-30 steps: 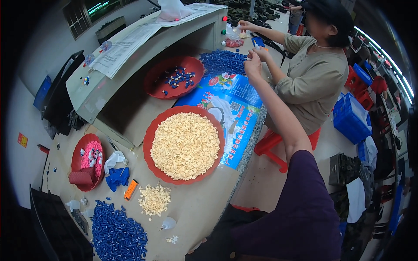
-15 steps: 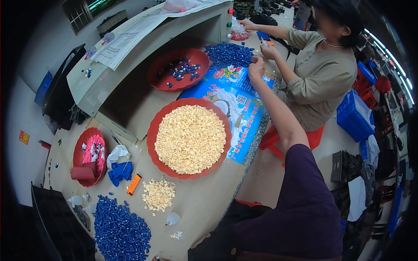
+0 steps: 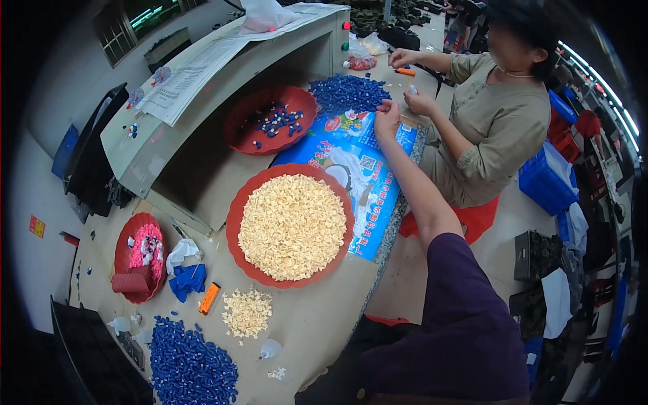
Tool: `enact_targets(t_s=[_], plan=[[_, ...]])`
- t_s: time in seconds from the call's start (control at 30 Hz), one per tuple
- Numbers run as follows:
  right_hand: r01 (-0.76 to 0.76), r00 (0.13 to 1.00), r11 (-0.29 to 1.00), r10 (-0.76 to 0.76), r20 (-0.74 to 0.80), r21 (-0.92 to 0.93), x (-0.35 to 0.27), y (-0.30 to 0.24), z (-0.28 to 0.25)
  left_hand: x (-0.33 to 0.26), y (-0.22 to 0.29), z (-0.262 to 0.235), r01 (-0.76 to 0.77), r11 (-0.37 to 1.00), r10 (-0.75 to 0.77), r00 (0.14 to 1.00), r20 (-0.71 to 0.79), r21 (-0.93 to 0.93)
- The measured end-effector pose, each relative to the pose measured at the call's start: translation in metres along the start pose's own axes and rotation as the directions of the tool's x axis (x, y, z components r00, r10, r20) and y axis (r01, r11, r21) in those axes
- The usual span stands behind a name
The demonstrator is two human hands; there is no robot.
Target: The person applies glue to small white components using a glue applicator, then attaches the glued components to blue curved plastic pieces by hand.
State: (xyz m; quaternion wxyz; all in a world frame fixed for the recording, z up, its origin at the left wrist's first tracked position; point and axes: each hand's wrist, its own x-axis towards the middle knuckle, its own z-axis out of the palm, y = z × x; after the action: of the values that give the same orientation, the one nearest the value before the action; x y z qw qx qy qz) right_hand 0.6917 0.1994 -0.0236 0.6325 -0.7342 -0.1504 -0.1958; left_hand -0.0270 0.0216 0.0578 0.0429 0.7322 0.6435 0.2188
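My right hand (image 3: 387, 121) reaches far forward over the blue printed sheet (image 3: 373, 196), beside the near right edge of a pile of small dark blue pieces (image 3: 344, 94). Its fingers are loosely bent and look apart; I make out nothing held in them. My left hand is out of view. Left of the sheet stands a red scalloped bowl (image 3: 312, 120) with some blue pieces, several with pale ends. Nearer to me, a larger red scalloped bowl (image 3: 233, 233) is heaped with small cream-coloured pieces (image 3: 291, 226).
Across the corner sits a co-worker (image 3: 496, 115), hands near a small white bottle and an orange tool (image 3: 405, 71). A grey hood (image 3: 182, 145) covers the left. Nearby are an orange cutter (image 3: 209, 298), cream pieces (image 3: 247, 312), another blue pile (image 3: 192, 364) and a pink-filled red bowl (image 3: 156, 283).
My right hand has moved a little left and its fingers have loosened. The co-worker's far hand has come away from the plastic bag toward the orange tool. My view has shifted slightly.
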Motion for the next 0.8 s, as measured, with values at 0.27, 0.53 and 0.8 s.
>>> enact_targets(t_s=[0.27,0.53,0.8], plan=[[0.163,0.983,0.982,-0.153,0.107,-0.096,0.06,-0.028,0.022,0.0,0.009,-0.003,0.012,1.0,-0.012,1.0,-0.017,0.005],[-0.015,0.969,0.994,-0.011,0.248,0.104,0.043,-0.083,0.015,-0.002,0.001,0.008,0.086,0.996,-0.084,0.993,-0.086,0.014],[-0.129,0.956,0.97,0.177,0.235,-0.204,0.006,-0.042,0.016,0.0,0.006,0.0,0.088,0.996,-0.088,0.996,-0.026,0.007]])
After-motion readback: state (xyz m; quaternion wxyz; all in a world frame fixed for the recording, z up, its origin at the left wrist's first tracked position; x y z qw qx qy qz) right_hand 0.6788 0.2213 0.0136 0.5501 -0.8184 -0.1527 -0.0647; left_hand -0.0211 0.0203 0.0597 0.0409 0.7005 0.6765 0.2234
